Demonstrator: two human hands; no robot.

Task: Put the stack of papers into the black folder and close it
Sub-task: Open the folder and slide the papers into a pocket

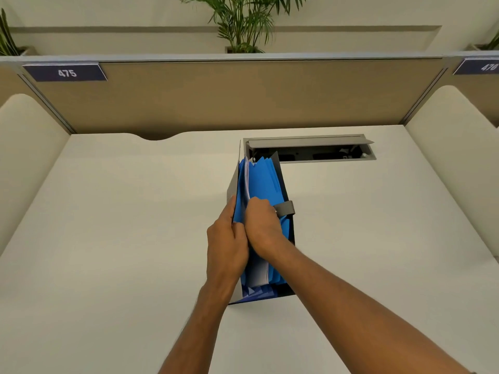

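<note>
The black folder [283, 184] stands upright and open on the white desk, showing several blue accordion pockets [266, 179]. The white stack of papers [260, 271] sits inside a pocket near the folder's left wall, its edges showing above and below my hands. My left hand [226, 244] grips the folder's left cover. My right hand [260, 225] is closed on the top of the papers and the blue dividers. A grey strap tab [286, 207] sticks out by my right knuckles.
Behind the folder, an open grey cable hatch [310, 149] is set into the white desk [121, 225]. A tan partition [216, 98] closes off the back, with cream side panels left and right. A potted plant [243, 22] stands behind it.
</note>
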